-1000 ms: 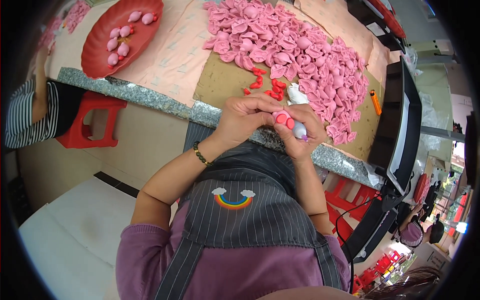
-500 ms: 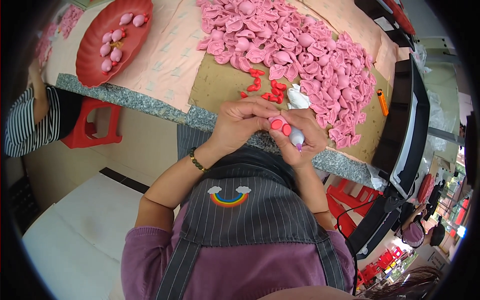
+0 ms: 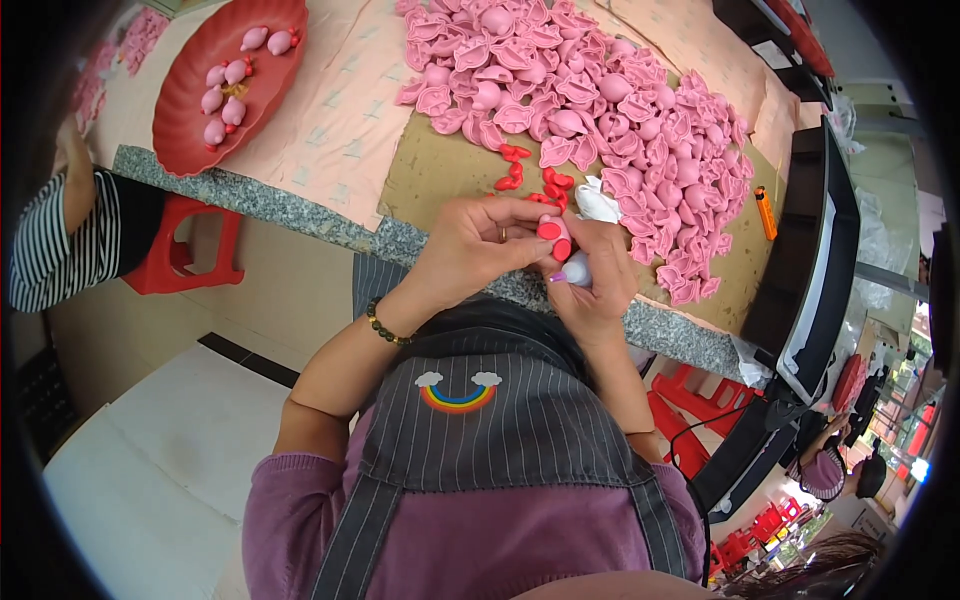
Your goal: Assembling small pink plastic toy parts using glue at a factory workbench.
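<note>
My left hand (image 3: 467,248) is closed, its fingertips pinching a small pink molded piece with two round red parts (image 3: 553,240) facing me. My right hand (image 3: 603,285) curls around a small pale squeeze bottle (image 3: 577,267) with a purple tip, while its fingers also rest against the pink piece. The bottle's tip lies close below the red parts; contact cannot be made out. Just beyond the hands, loose red pieces (image 3: 512,172) and a crumpled white tissue (image 3: 597,202) lie on the brown board (image 3: 430,165).
A large heap of pink molded pieces (image 3: 570,100) spreads over the far and right table. A red scalloped tray (image 3: 175,125) with several pink-and-red figures stands at far left. An orange-handled tool (image 3: 766,212) lies by a black bin (image 3: 800,240). Someone in striped sleeves (image 3: 45,240) sits left.
The squeeze bottle has turned in my right hand, its purple tip swinging left, nearer the red parts. The pink piece has tilted and shifted slightly left. Both hands keep their grip.
</note>
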The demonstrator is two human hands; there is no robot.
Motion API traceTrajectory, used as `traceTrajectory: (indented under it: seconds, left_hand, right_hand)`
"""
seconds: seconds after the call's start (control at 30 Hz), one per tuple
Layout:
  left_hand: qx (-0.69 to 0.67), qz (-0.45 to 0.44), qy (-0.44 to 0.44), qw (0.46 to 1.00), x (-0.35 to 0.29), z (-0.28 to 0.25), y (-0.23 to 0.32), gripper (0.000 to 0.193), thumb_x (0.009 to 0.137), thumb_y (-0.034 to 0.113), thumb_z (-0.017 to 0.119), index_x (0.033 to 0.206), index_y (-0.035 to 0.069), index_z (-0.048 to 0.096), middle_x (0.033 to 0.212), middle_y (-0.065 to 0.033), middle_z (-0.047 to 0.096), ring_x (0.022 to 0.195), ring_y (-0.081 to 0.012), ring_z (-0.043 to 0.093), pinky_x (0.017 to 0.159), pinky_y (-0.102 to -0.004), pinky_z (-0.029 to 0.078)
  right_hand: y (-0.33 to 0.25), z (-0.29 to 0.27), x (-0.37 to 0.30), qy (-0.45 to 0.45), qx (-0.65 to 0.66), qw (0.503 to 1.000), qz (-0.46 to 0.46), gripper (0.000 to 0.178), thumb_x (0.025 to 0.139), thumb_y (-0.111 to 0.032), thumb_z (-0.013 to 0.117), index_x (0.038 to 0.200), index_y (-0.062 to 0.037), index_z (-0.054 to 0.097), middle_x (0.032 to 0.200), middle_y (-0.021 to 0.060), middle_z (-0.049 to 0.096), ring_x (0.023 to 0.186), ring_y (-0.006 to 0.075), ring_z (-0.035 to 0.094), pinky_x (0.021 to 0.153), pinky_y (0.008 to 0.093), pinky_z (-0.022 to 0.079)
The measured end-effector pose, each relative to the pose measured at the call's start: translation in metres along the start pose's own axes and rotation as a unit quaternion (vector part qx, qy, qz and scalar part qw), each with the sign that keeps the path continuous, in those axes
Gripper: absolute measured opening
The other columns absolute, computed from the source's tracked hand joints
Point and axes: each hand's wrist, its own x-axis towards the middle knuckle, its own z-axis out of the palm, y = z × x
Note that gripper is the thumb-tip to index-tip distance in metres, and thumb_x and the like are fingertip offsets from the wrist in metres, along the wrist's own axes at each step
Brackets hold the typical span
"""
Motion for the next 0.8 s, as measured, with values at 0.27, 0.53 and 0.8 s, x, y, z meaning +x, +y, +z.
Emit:
traceTrajectory:
  seconds: [0.27, 0.53, 0.8]
  left_hand:
    - [0.051, -0.035, 0.013, 0.998, -0.0003, -0.0035, 0.0023, 0.033, 0.081, -0.005, 0.060, 0.114, -0.006, 0.057, 0.097, -0.0146, 0.065, 0.085, -0.0154, 0.065, 0.074, -0.0235, 0.053]
    - [0.088, -0.037, 0.004, 0.995, 0.0014, -0.0036, 0.0043, 0.033, 0.079, -0.005, 0.062, 0.112, -0.005, 0.059, 0.096, -0.0123, 0.066, 0.084, -0.0133, 0.064, 0.073, -0.0239, 0.052]
    - [0.102, -0.043, 0.013, 0.994, 0.0021, -0.0038, 0.0036, 0.032, 0.079, -0.004, 0.063, 0.111, -0.004, 0.060, 0.095, -0.0111, 0.066, 0.083, -0.0123, 0.064, 0.072, -0.0233, 0.052]
  right_hand:
    - [-0.0022, -0.0013, -0.0008, -0.025, -0.010, 0.999, 0.022, 0.034, 0.067, -0.007, 0.075, 0.098, 0.0029, 0.064, 0.077, 0.0136, 0.061, 0.064, 0.0218, 0.060, 0.057, 0.0286, 0.048]
    - [0.0015, -0.0039, -0.0062, -0.020, -0.035, 0.999, -0.027, 0.035, 0.065, -0.005, 0.075, 0.096, 0.0051, 0.064, 0.081, 0.0171, 0.064, 0.069, 0.0257, 0.065, 0.061, 0.0297, 0.051]
    - [-0.0013, -0.0012, -0.0059, -0.004, -0.057, 0.998, -0.019, 0.035, 0.066, -0.005, 0.075, 0.098, 0.0046, 0.064, 0.087, 0.0197, 0.065, 0.075, 0.0278, 0.066, 0.066, 0.0308, 0.052]
